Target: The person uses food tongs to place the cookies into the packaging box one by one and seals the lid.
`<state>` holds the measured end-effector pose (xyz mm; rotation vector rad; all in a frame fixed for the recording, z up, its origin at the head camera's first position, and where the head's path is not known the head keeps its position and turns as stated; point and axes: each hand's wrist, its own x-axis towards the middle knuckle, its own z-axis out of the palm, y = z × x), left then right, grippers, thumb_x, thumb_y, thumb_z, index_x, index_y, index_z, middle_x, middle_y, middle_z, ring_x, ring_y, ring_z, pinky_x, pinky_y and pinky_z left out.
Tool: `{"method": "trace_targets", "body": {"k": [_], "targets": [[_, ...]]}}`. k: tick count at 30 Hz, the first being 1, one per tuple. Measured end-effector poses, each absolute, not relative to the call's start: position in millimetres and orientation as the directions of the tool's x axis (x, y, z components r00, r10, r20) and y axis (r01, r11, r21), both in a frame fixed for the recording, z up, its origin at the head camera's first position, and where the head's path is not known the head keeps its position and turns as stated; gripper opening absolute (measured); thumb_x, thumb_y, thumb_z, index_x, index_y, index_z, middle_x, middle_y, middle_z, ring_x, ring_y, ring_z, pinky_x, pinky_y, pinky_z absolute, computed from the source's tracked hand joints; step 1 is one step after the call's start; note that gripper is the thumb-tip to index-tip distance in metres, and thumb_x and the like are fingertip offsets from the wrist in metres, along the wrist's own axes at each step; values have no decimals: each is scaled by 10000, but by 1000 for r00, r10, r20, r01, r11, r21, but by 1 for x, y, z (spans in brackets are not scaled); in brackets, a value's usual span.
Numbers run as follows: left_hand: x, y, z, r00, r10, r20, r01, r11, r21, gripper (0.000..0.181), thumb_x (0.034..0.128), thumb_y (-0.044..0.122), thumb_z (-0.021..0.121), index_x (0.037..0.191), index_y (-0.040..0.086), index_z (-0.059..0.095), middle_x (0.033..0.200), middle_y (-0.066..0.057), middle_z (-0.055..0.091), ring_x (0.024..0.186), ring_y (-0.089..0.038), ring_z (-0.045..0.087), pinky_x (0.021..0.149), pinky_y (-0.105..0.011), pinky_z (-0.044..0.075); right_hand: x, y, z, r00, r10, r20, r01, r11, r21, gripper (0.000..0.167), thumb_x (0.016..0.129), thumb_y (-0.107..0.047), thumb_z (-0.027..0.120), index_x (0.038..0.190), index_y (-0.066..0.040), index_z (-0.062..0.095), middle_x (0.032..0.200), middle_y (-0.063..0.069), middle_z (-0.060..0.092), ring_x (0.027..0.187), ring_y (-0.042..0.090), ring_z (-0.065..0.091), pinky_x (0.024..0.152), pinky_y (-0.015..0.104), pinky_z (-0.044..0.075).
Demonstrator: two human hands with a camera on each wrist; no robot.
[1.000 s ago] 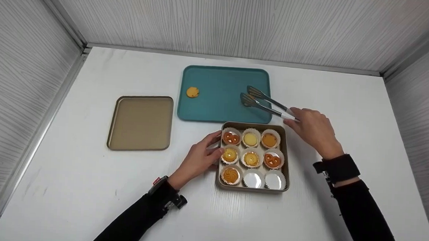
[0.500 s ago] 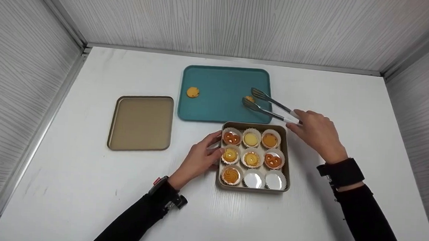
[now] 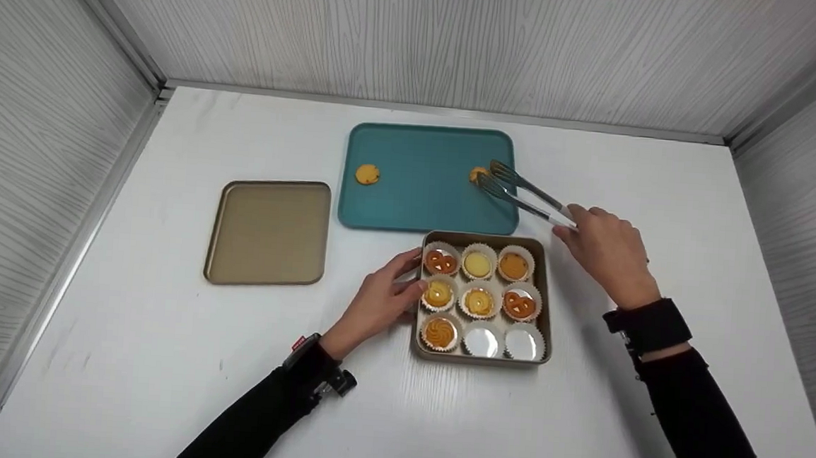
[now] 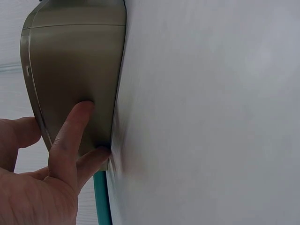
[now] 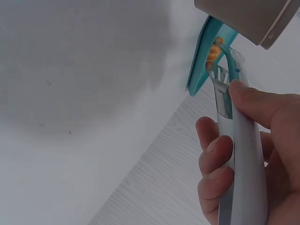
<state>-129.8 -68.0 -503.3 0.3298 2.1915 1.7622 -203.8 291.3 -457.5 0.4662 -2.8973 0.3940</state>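
My golden-brown round cookie (image 3: 477, 175) sits on the rectangular teal tray (image 3: 421, 194), R side, at the tips of white-handled metal tongs (image 3: 523, 204). R hand (image 3: 608, 252) grips tongs, prob. to keep fingers off food; L hand (image 3: 379, 298) grips square bronze metal tin (image 3: 481, 360), prob. steadying it. Count: 2 cookies on tray, 9 white paper cups (image 3: 482, 341) (7 filled), 1 flat bronze lid (image 3: 267, 234).

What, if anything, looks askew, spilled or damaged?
Nothing major stands out: the paper cups sit in rows in the upright tin, and I see no spill or break. Only oddity: a few faint dark marks toward the left of the white tabletop, perhaps scuffs.
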Motion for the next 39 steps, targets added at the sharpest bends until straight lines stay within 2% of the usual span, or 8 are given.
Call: {"method": "trace_targets", "body": {"k": [4, 7, 12, 16, 21, 25, 30, 39], "targets": [[-130, -68, -504, -923, 370, -104, -22, 219, 976, 601, 1058, 151, 611, 1598, 52, 369, 1572, -230, 441, 1316, -385, 578, 1029, -393, 539, -209, 286, -461, -944, -285, 169, -323, 905, -276, 263, 983, -236, 743, 1057, 11, 697, 737, 157, 640, 619, 335, 596, 506, 501, 499], [-129, -68, -504, -924, 367, -106, -26, 218, 976, 597, 1056, 153, 615, 1597, 62, 377, 1569, -227, 446, 1319, -380, 577, 1032, -392, 537, -213, 280, -461, -955, -267, 130, -296, 900, -320, 272, 1001, -269, 716, 976, 0, 679, 707, 128, 615, 618, 310, 561, 523, 477, 478], [-130, -68, -503, -927, 362, -103, -25, 212, 977, 597, 1054, 153, 617, 1596, 69, 382, 1568, -222, 450, 1322, -378, 575, 1017, -390, 546, -215, 267, -459, -968, -220, 123, -249, 904, -348, 359, 1009, -292, 688, 979, 66, 677, 736, 177, 630, 633, 328, 575, 551, 519, 506], [-130, -68, -503, -925, 365, -105, -30, 205, 978, 599, 1056, 152, 614, 1600, 73, 376, 1574, -225, 441, 1321, -386, 575, 997, -388, 560, -216, 256, -457, -971, -200, 130, -232, 919, -320, 361, 1010, -286, 680, 935, 67, 656, 736, 201, 618, 618, 346, 569, 532, 531, 504], [-129, -68, -503, -928, 357, -105, -29, 212, 977, 597, 1056, 150, 617, 1598, 72, 379, 1571, -226, 444, 1322, -391, 573, 1007, -399, 553, -218, 249, -455, -970, -219, 110, -241, 931, -274, 360, 1010, -278, 688, 1086, 73, 677, 805, 227, 651, 633, 368, 606, 525, 537, 530], [-129, -68, -503, -926, 360, -118, -40, 218, 975, 600, 1057, 163, 618, 1600, 80, 378, 1574, -211, 448, 1320, -374, 578, 975, -402, 573, -219, 253, -452, -960, -271, 72, -281, 925, -256, 361, 1000, -282, 713, 1190, 24, 679, 843, 205, 665, 667, 369, 630, 534, 538, 541], [-129, -67, -501, -923, 364, -124, -44, 218, 975, 601, 1058, 168, 615, 1601, 78, 375, 1575, -205, 450, 1318, -360, 582, 956, -399, 582, -218, 267, -449, -950, -305, 58, -310, 915, -257, 340, 990, -287, 728, 1190, -15, 691, 858, 175, 687, 700, 340, 637, 537, 512, 528], [-129, -69, -503, -923, 370, -107, -27, 215, 976, 609, 1058, 169, 616, 1602, 59, 364, 1577, -217, 441, 1328, -384, 568, 957, -403, 582, -205, 271, -453, -968, -239, 76, -251, 919, -303, 367, 984, -278, 724, 1150, 49, 700, 839, 197, 695, 708, 350, 633, 564, 515, 530]]}}
